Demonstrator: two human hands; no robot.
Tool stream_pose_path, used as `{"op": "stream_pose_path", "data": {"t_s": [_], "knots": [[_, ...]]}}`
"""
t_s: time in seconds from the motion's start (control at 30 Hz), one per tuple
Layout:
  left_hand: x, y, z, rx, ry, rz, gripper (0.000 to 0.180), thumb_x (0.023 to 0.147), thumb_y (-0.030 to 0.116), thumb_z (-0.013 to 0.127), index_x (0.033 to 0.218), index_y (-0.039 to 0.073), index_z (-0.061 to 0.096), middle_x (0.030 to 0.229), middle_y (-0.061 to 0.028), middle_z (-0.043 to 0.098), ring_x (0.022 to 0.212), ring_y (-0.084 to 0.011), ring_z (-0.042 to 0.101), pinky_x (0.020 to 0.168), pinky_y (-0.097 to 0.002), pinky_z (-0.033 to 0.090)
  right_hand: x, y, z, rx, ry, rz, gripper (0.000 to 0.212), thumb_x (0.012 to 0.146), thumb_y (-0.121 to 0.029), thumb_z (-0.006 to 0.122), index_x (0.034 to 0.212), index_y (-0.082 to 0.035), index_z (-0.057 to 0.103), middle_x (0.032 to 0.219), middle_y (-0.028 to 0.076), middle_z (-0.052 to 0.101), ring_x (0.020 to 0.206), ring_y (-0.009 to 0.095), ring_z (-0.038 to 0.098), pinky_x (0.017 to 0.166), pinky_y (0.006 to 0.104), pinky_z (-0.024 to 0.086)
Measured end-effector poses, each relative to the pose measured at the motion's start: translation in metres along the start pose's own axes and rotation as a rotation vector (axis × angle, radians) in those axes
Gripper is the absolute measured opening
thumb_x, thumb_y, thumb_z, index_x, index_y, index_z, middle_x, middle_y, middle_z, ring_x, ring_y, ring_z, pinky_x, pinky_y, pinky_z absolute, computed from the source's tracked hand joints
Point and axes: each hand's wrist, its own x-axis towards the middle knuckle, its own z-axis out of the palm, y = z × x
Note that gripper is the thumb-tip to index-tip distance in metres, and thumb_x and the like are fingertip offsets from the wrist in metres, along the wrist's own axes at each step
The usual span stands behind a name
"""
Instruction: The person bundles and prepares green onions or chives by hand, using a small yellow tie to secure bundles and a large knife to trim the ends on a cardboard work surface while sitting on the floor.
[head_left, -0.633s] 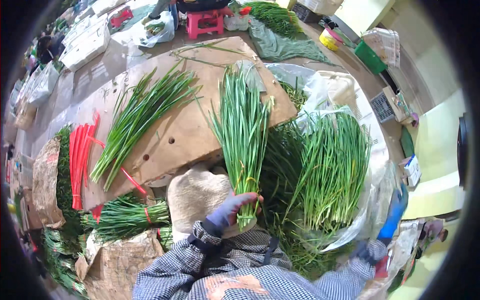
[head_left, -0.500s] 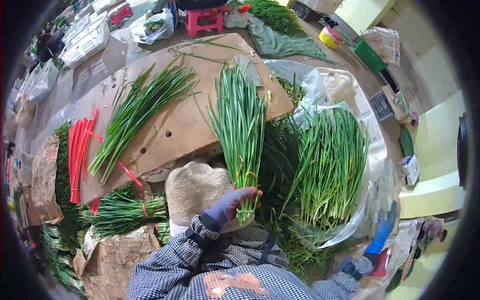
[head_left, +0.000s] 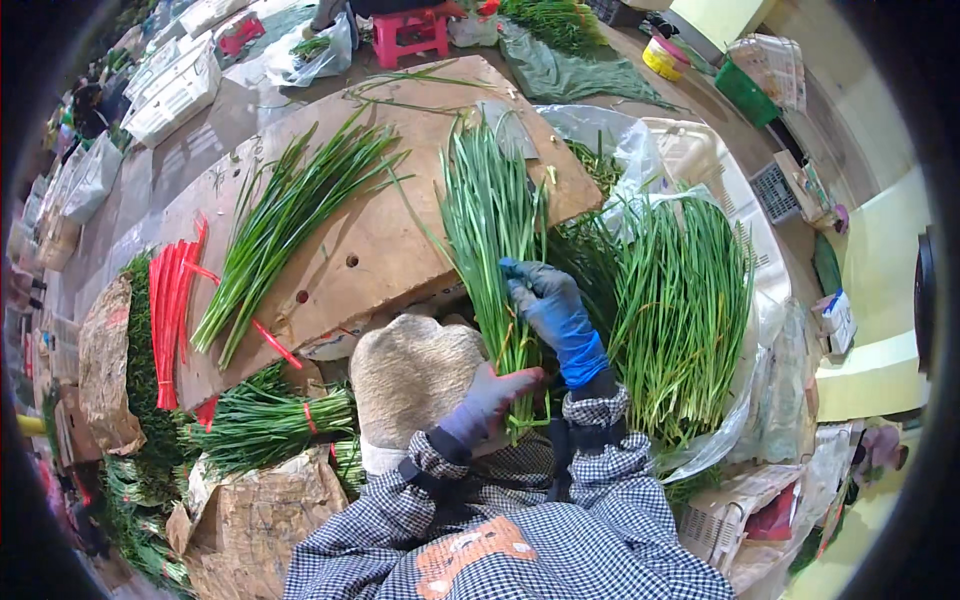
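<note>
A bundle of garlic chives (head_left: 488, 205) stands nearly upright before me, leaf tips away from me, resting over the board's edge. My left hand (head_left: 490, 402), in a purple-grey glove, is closed round its pale stem ends. In a blue glove, my right hand (head_left: 556, 308) is at the bundle's right side, its fingers curled and pinching at the leaves midway up. What exactly lies between those fingertips is partly hidden. A smaller loose bunch of garlic chives (head_left: 290, 225) lies on the wooden board (head_left: 400, 220) to the left, with a red tie strip under its stems.
Red tie strips (head_left: 168, 320) hang at the board's left edge. Below them lies a tied bundle of chives (head_left: 270, 425). A big heap of chives (head_left: 685, 310) sits on plastic in a white crate (head_left: 735, 185) at right. A beige padded cloth (head_left: 412, 380) is beside my left hand.
My right hand has come from the far lower right to the bundle's leaves. My left hand keeps its hold on the stems. The whole view has shifted slightly.
</note>
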Motion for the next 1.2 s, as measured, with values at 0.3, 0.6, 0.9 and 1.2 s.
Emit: {"op": "stream_pose_path", "data": {"t_s": [0.3,0.6,0.9,1.2], "knots": [[-0.007,0.012,0.001,-0.006,0.047,-0.039,0.024,0.076,0.014,0.068,0.096,0.003,0.059,0.08,-0.0039,0.062,0.067,-0.0125,0.058,0.06,-0.0263,0.049,0.02,0.03,-0.002,-0.233,-0.031,0.079,0.033,0.074,-0.009,0.067,0.105,0.001,0.06,0.085,0.012,0.064,0.077,0.02,0.062,0.073,0.0297,0.048],[-0.004,0.007,-0.004,0.022,0.029,0.027,0.026,0.077,0.013,0.068,0.099,0.002,0.059,0.086,-0.0051,0.064,0.072,-0.0118,0.06,0.064,-0.0259,0.049,0.043,0.047,0.004,-0.329,-0.101,0.191,0.049,0.07,-0.026,0.071,0.108,0.002,0.058,0.079,0.015,0.063,0.071,0.025,0.062,0.067,0.0333,0.048],[-0.006,0.012,0.003,0.0,0.054,0.047,0.024,0.076,0.012,0.068,0.097,0.004,0.059,0.08,-0.0014,0.061,0.069,-0.0091,0.056,0.061,-0.0236,0.046,0.048,0.051,-0.01,0.277,0.116,0.277,0.019,0.075,-0.005,0.066,0.093,0.0,0.062,0.076,-0.002,0.06,0.067,0.005,0.053,0.061,0.0221,0.045],[-0.012,0.017,0.006,-0.037,0.002,-0.001,0.033,0.076,0.009,0.069,0.104,0.002,0.053,0.083,-0.0013,0.058,0.071,-0.0105,0.056,0.062,-0.0248,0.046,0.074,0.01,-0.062,0.493,0.366,0.196,0.013,0.078,-0.008,0.066,0.089,-0.002,0.065,0.072,-0.004,0.061,0.055,0.003,0.045,0.049,0.019,0.036]]}}
